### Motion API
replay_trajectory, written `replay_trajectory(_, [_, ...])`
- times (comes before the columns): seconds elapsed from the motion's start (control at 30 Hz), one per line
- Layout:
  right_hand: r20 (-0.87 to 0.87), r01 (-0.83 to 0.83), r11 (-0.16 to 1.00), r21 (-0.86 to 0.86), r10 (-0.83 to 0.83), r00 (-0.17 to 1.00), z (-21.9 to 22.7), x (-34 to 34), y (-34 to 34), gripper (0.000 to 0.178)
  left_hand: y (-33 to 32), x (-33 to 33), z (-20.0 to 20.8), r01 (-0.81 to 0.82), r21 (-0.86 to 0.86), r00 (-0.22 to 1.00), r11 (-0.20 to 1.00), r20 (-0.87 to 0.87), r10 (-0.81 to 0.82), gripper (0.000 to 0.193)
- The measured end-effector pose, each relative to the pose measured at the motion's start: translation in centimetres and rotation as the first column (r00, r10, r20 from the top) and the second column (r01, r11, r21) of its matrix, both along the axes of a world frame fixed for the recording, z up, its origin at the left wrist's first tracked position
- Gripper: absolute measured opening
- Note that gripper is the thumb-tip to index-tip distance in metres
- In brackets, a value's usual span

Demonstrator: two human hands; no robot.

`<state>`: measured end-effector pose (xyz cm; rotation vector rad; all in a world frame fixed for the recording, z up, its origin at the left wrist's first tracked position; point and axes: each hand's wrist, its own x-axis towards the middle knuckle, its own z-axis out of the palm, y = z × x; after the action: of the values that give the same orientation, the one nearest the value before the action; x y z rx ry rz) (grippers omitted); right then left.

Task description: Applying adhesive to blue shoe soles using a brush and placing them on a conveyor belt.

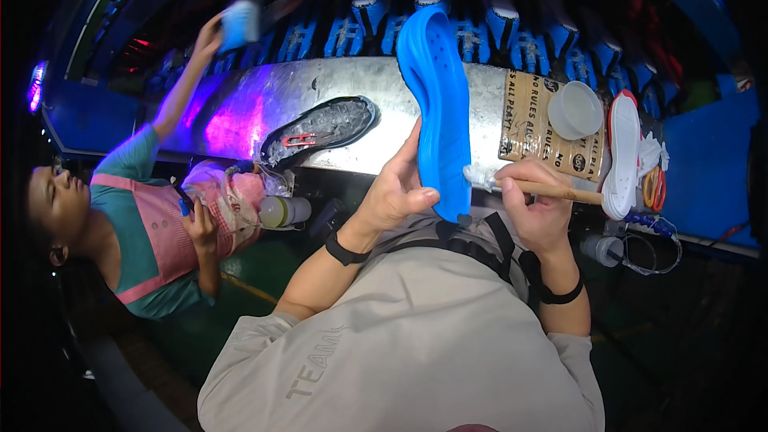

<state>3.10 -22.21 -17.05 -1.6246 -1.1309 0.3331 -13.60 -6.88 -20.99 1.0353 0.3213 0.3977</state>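
Blue sole (442, 112) points lengthwise forward, slightly leftward, in the left hand (398, 194).

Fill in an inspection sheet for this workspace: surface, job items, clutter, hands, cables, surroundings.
Surface: shiny metal bench, brown cardboard on its right part.
Job items: blue sole; brush with its bristles at the sole's right edge.
Clutter: dark shoe-shaped piece at left; white tub over the cardboard; red-edged white sole at right.
Hands: left hand holds the blue sole; right hand grips the brush's wooden handle.
Cables: blue coil at lower right; cable or hose, unclear.
Surroundings: co-worker at left, raising a light-blue object; blue-and-white shoe pieces behind the bench.
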Motion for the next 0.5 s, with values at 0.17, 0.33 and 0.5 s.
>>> replay_trajectory(0.17, [-0.04,0.049,0.991,0.122,-0.044,0.998,0.0,-0.1,0.6,0.006,0.0,0.0,0.7,-0.04,0.034,0.999,0.999,0.021,0.04,0.114])
replay_trajectory(0.33, [0.012,0.062,0.978,0.198,-0.065,0.998,-0.3,-0.1,1.5,0.006,0.1,-0.1,1.0,0.049,0.012,0.999,0.999,0.009,-0.049,0.116])
replay_trajectory(0.5, [0.031,-0.021,0.992,0.123,0.017,0.999,0.0,-0.4,0.3,0.005,1.0,-0.3,-0.1,0.065,0.049,0.985,0.997,0.154,-0.072,0.11])
